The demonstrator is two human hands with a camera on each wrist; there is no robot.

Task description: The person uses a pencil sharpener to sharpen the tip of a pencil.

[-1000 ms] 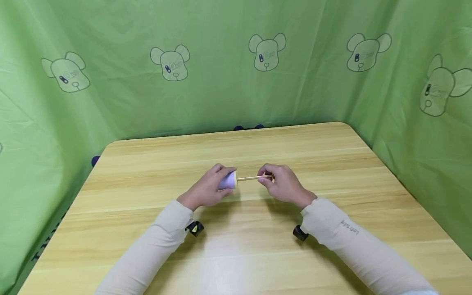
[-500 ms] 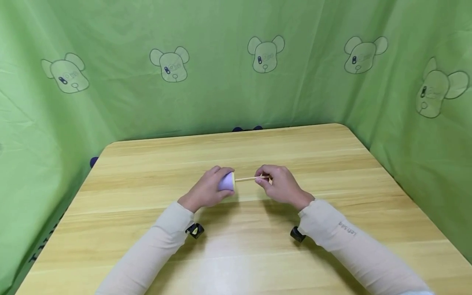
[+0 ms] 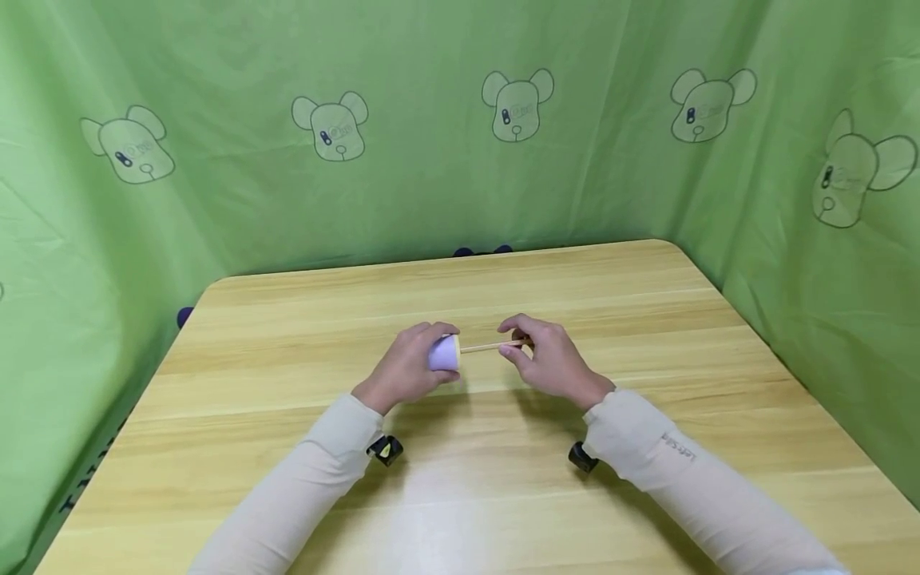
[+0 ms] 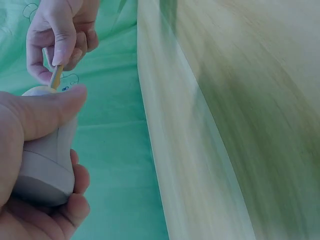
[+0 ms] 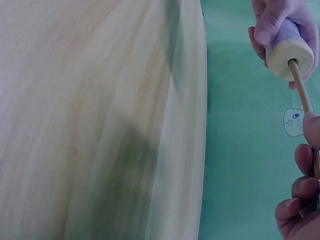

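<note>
In the head view my left hand (image 3: 404,369) grips a lilac pencil sharpener (image 3: 444,353), held sideways above the table with its cream end facing right. The right wrist view shows a round hole in that cream end (image 5: 279,61). A thin wood-coloured pencil (image 3: 478,347) runs from the hole to my right hand (image 3: 552,359), whose thumb and curled fingers hold it. My right index finger is raised off the pencil. The pencil's tip is hidden inside the sharpener (image 4: 46,162), and its rear end is mostly covered by my right fingers.
Beneath both hands is a wood-grain table (image 3: 460,479) with rounded far corners. Green curtains (image 3: 424,184) printed with bear heads stand close behind it and along both sides. Each wrist carries a small black camera (image 3: 386,450) under a pale sleeve.
My right index finger has lifted off the pencil, while the thumb stays on it. The hands and the sharpener have barely shifted, and the pencil remains in the hole.
</note>
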